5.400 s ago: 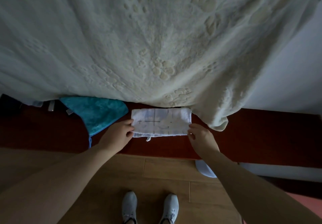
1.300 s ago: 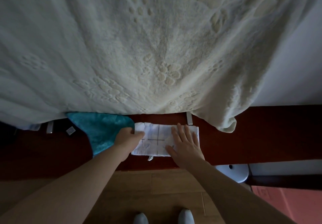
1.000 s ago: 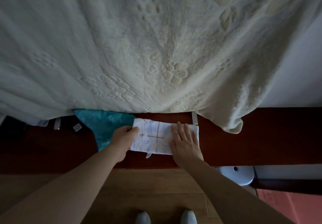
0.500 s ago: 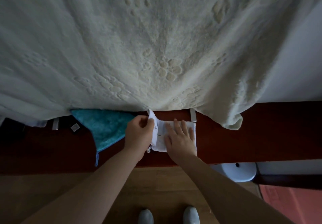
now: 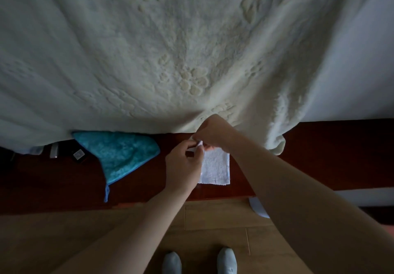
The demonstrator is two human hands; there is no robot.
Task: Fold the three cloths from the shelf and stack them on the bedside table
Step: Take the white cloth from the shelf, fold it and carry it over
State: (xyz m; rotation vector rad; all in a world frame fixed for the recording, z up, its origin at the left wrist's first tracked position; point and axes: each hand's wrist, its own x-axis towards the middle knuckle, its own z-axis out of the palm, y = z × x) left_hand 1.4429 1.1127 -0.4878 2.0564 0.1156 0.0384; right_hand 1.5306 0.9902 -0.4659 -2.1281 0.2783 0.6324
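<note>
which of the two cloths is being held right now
The white cloth: the left hand and right hand pinch its far edge. The blue cloth lies untouched to its left.

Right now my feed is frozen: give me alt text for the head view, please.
Both hands, left hand and right hand, pinch the far edge of a small folded white cloth lying on a dark red wooden surface. A blue cloth lies unfolded to its left, partly under a cream blanket hanging over the bed.

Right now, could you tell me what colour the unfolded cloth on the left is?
Teal blue cloth, clearest in the head view.
</note>
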